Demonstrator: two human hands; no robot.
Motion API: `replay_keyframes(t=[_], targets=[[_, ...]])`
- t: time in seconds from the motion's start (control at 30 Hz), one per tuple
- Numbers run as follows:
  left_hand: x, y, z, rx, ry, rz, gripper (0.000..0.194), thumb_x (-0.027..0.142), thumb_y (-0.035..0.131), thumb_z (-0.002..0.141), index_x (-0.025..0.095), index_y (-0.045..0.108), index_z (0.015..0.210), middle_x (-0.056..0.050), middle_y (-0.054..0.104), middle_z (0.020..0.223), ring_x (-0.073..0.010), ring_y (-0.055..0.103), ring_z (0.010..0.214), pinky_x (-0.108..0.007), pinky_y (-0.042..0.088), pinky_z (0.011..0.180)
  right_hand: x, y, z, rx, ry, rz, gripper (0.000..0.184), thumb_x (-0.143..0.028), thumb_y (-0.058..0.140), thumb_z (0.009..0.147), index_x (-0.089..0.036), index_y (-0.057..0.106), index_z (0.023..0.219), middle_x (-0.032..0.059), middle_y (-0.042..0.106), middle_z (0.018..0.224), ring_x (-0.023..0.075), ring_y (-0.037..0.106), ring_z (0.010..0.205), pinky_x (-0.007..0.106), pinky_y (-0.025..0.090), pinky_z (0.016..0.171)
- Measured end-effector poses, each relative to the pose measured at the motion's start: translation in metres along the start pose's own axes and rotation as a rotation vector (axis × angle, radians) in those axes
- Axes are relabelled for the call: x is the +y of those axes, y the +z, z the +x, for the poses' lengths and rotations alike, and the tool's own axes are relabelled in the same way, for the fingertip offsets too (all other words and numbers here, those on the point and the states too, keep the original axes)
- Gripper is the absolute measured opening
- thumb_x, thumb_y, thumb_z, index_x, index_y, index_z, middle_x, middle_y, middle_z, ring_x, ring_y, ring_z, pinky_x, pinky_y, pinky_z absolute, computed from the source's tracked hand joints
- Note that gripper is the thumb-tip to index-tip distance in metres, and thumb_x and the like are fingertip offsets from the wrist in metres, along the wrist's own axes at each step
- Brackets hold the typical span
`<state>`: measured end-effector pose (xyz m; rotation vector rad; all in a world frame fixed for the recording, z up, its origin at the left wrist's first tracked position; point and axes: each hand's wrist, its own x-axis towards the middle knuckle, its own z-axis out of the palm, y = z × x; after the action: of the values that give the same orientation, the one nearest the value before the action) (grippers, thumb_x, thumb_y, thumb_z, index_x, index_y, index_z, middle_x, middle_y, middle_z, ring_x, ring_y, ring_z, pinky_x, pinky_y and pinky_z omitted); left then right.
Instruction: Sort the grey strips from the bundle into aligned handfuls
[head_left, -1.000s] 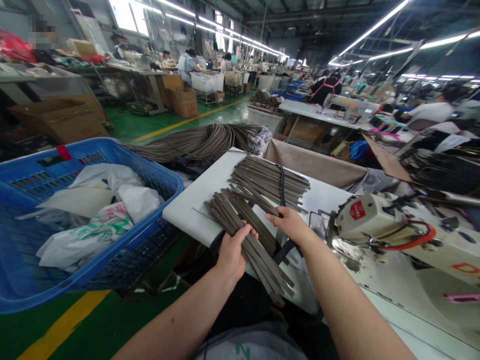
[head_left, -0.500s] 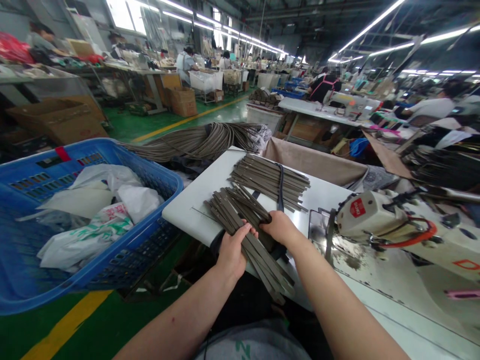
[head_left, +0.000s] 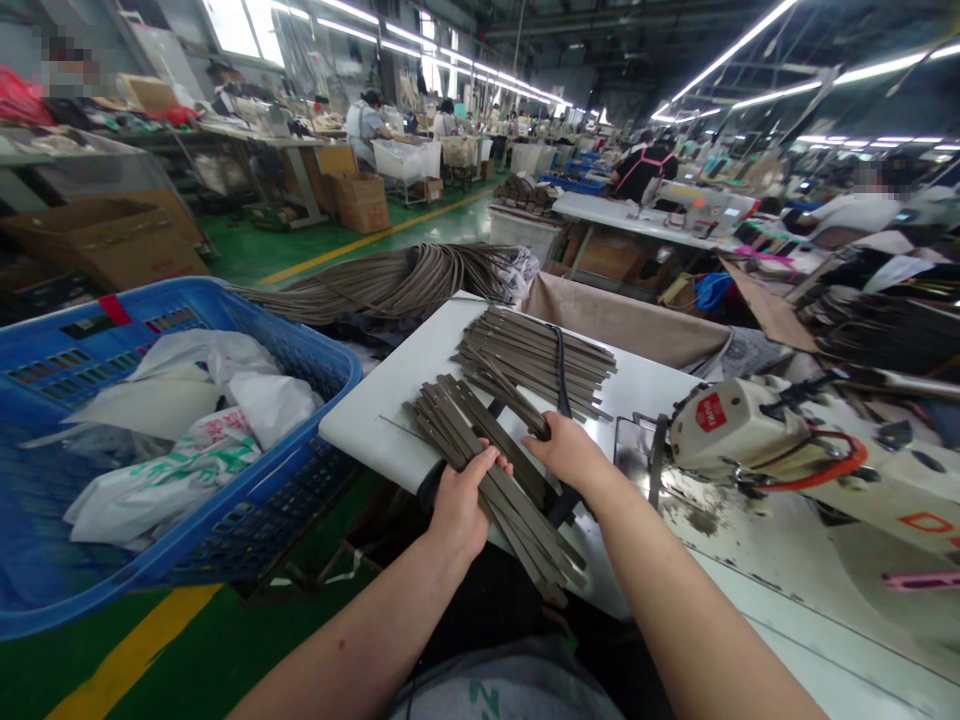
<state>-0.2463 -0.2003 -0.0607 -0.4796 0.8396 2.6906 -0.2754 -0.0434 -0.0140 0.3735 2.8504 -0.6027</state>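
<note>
My left hand [head_left: 466, 500] is closed round a bundle of flat grey-brown strips [head_left: 525, 525], which slants over the near edge of the white table [head_left: 382, 400]. Between thumb and fingers, my right hand [head_left: 568, 450] grips a few more strips [head_left: 506, 388], their far ends reaching toward the pile. Some strips [head_left: 480, 415] lie on the table between my two hands. Beyond them is a wider pile of the same strips [head_left: 525, 350], with a dark band [head_left: 562, 370] lying across it. My fingertips are partly hidden by the strips.
A sewing machine [head_left: 772, 440] stands at the right of the table. To the left is a blue plastic basket [head_left: 315, 470] holding white bags [head_left: 172, 480]. Long bundled strips [head_left: 390, 280] lie behind the table, beside a fabric-lined bin [head_left: 630, 320]. Other people sit at distant machines.
My right hand has drawn a few strips away from those beside the left-hand bundle, shifting slightly right and up. My left hand keeps its hold, almost unmoved. The view has shifted slightly.
</note>
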Motion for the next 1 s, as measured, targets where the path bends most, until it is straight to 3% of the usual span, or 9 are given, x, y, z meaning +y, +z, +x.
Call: replay_keyframes(t=[0.1, 0.27, 0.57, 1.0], targets=[[0.0, -0.003, -0.002, -0.039, 0.0, 0.012, 0.032, 0.021, 0.087, 0.064, 0.015, 0.066, 0.088, -0.002, 0.065, 0.072, -0.0148, 0.063, 0.069, -0.034, 0.058, 0.074, -0.007, 0.009, -0.009, -0.028, -0.017, -0.02, 0.031, -0.048, 0.071, 0.08, -0.02, 0.064, 0.091, 0.0071, 0.072, 0.089, 0.0199, 0.066, 0.081, 0.025, 0.038, 0.06], [0.002, -0.005, -0.007, -0.079, -0.001, 0.023, 0.028, 0.02, 0.085, 0.067, 0.015, 0.067, 0.087, 0.0, 0.062, 0.068, -0.0132, 0.061, 0.067, -0.03, 0.056, 0.072, -0.016, 0.019, -0.018, -0.044, -0.012, -0.069, 0.031, -0.04, 0.074, 0.076, -0.019, 0.067, 0.098, 0.0125, 0.074, 0.1, 0.0248, 0.068, 0.091, 0.028, 0.04, 0.063], [0.002, -0.005, -0.006, -0.037, -0.006, -0.001, 0.028, 0.018, 0.086, 0.065, 0.014, 0.068, 0.086, -0.001, 0.064, 0.072, -0.0127, 0.062, 0.068, -0.031, 0.056, 0.075, -0.014, 0.011, -0.009, -0.112, -0.024, -0.08, 0.021, -0.037, 0.07, 0.078, -0.019, 0.072, 0.091, 0.0098, 0.075, 0.092, 0.0214, 0.07, 0.084, 0.026, 0.042, 0.062], [0.001, -0.005, -0.005, -0.025, -0.006, 0.028, 0.03, 0.02, 0.085, 0.065, 0.016, 0.066, 0.087, 0.0, 0.065, 0.072, -0.0122, 0.062, 0.066, -0.031, 0.056, 0.076, -0.008, 0.005, -0.007, -0.039, 0.033, -0.111, 0.026, -0.039, 0.069, 0.082, -0.019, 0.07, 0.099, 0.0121, 0.075, 0.101, 0.0243, 0.069, 0.093, 0.028, 0.044, 0.065]])
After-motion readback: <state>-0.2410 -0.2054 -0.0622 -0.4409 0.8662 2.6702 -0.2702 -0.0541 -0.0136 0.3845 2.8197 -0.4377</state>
